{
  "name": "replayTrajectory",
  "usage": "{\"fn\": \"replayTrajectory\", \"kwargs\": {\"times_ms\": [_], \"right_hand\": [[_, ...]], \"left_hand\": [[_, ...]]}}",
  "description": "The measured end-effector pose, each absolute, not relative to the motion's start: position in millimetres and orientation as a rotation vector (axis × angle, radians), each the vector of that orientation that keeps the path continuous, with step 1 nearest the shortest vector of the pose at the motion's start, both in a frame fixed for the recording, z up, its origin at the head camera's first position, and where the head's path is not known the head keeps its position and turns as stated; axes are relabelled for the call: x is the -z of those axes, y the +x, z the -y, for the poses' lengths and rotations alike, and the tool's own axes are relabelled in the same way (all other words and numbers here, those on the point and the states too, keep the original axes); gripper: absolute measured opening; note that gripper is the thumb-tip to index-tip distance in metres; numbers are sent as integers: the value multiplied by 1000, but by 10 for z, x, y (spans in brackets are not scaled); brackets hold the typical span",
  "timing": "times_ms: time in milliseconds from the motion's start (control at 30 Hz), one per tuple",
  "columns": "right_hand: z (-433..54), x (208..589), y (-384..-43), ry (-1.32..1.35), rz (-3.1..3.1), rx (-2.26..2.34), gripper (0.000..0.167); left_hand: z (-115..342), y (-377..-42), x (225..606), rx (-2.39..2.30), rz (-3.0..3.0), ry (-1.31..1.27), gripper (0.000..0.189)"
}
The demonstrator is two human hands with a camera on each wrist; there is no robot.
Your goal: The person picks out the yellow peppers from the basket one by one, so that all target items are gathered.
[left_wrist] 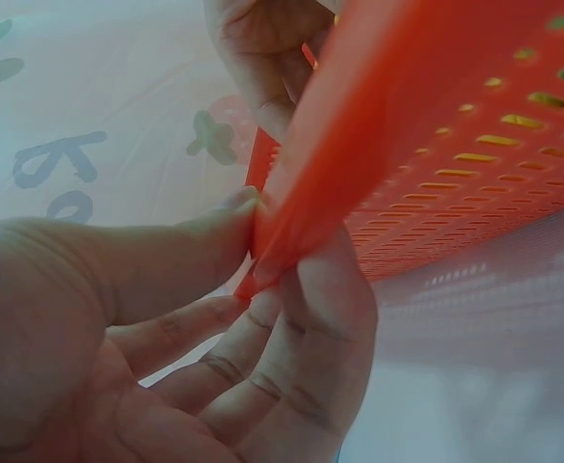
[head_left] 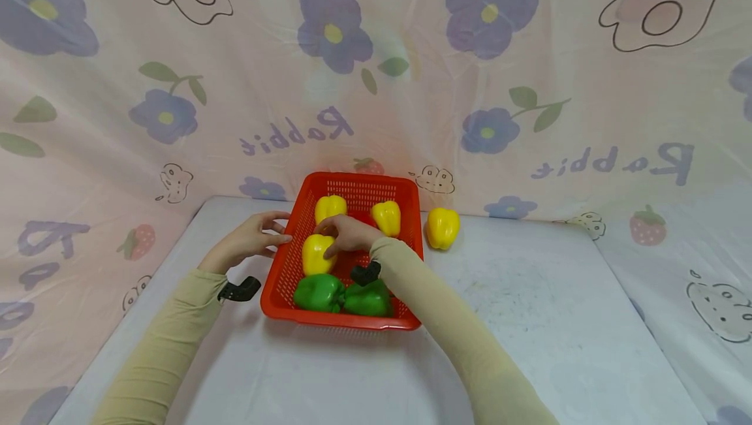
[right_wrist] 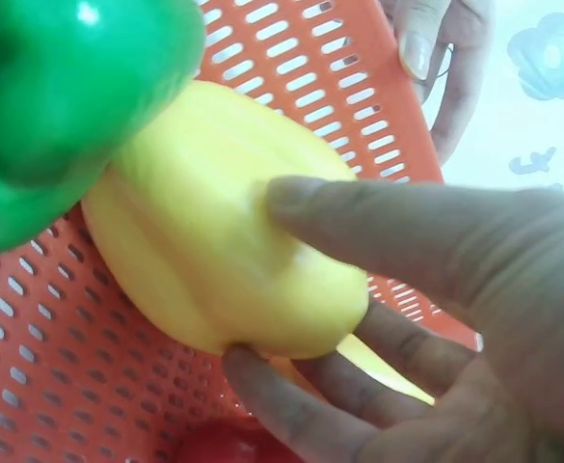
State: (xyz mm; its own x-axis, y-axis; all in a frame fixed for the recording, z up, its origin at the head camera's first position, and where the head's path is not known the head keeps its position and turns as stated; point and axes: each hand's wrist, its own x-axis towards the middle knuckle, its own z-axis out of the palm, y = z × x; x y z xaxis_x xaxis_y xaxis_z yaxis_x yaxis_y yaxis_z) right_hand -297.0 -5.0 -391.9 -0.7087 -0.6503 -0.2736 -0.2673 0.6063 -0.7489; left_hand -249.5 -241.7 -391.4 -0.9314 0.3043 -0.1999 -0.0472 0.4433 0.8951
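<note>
A red plastic basket (head_left: 343, 323) stands on the table. At its left rim, my left hand (head_left: 254, 242) pinches the edge between thumb and fingers, as the left wrist view shows. Inside the basket my right hand (head_left: 351, 234) holds a yellow bell pepper (right_wrist: 224, 227), thumb on one side and fingers on the other. Two green bell peppers (head_left: 319, 293) lie at the near end of the basket. Toward its far end sit two more yellow bell peppers (head_left: 386, 218), with a red one (head_left: 363, 217) partly hidden behind my right hand.
Another yellow bell pepper (head_left: 443, 228) lies on the white table (head_left: 529, 307), just right of the basket. A printed cloth (head_left: 405, 111) hangs behind the table and along its left side.
</note>
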Motion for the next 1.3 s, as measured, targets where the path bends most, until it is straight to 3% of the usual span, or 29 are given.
{"fn": "replayTrajectory", "kwargs": {"times_ms": [767, 1300], "right_hand": [[-200, 3745, -3045, -913, -2415, 887, 49], [-613, 3342, -3061, -1016, -2326, 1030, 50]], "left_hand": [[2393, -2493, 3930, -1504, -2350, 239, 62], [2402, -2482, 3907, -1516, -2344, 237, 63]]}}
